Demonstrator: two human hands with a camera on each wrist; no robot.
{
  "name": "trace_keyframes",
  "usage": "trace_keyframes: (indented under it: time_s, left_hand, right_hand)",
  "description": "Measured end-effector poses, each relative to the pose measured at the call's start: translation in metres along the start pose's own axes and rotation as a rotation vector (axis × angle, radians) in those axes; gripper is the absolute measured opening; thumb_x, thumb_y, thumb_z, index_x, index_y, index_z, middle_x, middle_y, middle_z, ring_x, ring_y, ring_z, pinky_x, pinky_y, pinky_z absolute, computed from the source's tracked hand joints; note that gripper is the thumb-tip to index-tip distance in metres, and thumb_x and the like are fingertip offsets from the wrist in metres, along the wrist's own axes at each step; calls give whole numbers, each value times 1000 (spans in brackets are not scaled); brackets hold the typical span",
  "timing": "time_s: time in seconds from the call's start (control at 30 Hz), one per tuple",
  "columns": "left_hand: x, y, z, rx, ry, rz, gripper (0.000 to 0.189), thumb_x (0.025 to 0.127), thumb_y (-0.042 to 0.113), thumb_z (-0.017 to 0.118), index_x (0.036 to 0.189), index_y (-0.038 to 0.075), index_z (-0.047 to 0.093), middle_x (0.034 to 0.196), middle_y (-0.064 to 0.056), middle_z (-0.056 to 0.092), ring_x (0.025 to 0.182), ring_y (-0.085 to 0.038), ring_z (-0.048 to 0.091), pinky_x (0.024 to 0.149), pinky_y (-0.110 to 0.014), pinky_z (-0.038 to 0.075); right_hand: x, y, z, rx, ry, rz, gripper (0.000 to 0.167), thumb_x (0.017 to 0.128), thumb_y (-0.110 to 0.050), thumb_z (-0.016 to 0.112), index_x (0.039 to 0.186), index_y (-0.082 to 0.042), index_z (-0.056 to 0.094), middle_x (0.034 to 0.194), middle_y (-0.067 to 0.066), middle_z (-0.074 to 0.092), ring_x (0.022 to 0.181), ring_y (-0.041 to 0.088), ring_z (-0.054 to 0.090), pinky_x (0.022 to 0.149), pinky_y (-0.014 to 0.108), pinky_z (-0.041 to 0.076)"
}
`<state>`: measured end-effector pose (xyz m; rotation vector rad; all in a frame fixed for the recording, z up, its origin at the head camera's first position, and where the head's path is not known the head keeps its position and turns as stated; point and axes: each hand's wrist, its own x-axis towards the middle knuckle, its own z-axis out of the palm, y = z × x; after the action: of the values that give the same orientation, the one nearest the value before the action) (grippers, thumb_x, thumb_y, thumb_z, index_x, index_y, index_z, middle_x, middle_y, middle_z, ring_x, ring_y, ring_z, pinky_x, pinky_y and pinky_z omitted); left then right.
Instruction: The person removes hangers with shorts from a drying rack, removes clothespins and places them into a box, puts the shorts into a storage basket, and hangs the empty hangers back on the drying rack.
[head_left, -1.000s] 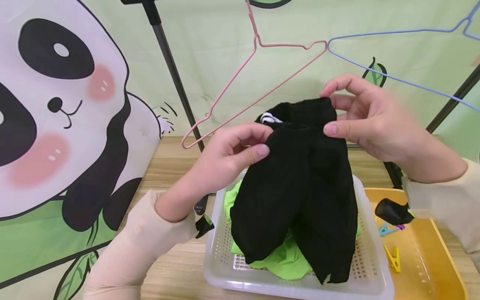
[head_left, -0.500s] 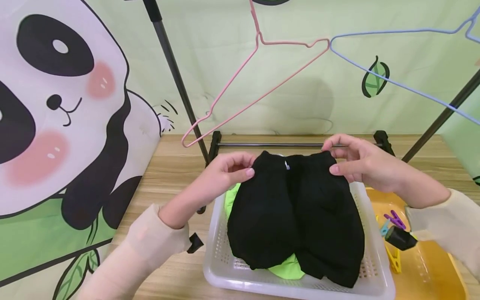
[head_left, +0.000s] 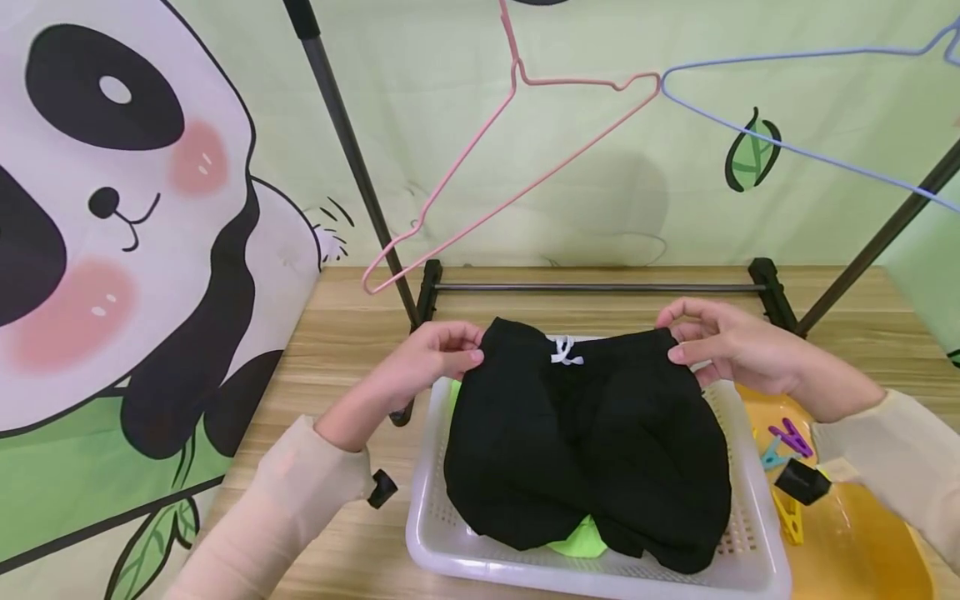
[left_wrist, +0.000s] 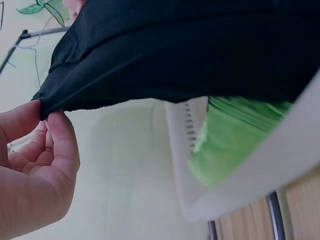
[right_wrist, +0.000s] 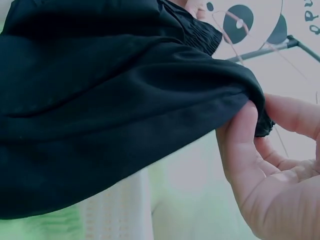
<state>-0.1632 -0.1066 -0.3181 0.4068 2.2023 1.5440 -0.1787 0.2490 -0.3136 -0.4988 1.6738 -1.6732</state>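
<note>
Black shorts (head_left: 585, 442) with a white drawstring (head_left: 566, 352) at the waist are spread between both hands, over a white basket (head_left: 450, 546). My left hand (head_left: 420, 367) pinches one end of the waistband between thumb and fingers, as the left wrist view also shows at the cloth's corner. The other end is pinched by my right hand (head_left: 738, 346); in the right wrist view its thumb (right_wrist: 240, 135) presses on the black fabric. Bright green cloth (head_left: 581, 540) lies in the basket, mostly hidden beneath the shorts.
An orange tray (head_left: 877, 533) right of the basket holds purple (head_left: 791, 437), blue and yellow clothespins (head_left: 789, 517). Above hang a pink hanger (head_left: 480, 221) and a blue hanger (head_left: 810, 154). A black rack with a low crossbar (head_left: 600, 287) stands behind, before a panda-printed backdrop (head_left: 150, 208).
Both hands have come down and moved apart, stretching the waistband wide. The shorts have lowered over the basket and spread flat, with the drawstring now facing up at the middle.
</note>
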Motion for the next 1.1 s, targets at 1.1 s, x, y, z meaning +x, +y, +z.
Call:
trace_keyframes:
  time_s: [1.1]
  left_hand:
    - [13, -60, -23, 113, 1, -161, 10, 86, 2, 51, 91, -6, 49, 71, -1, 48, 68, -12, 48, 65, -24, 47]
  right_hand:
    - [-2, 52, -37, -156, 155, 289, 38, 85, -11, 56, 111, -4, 30, 74, 0, 45, 63, 12, 54, 62, 26, 50]
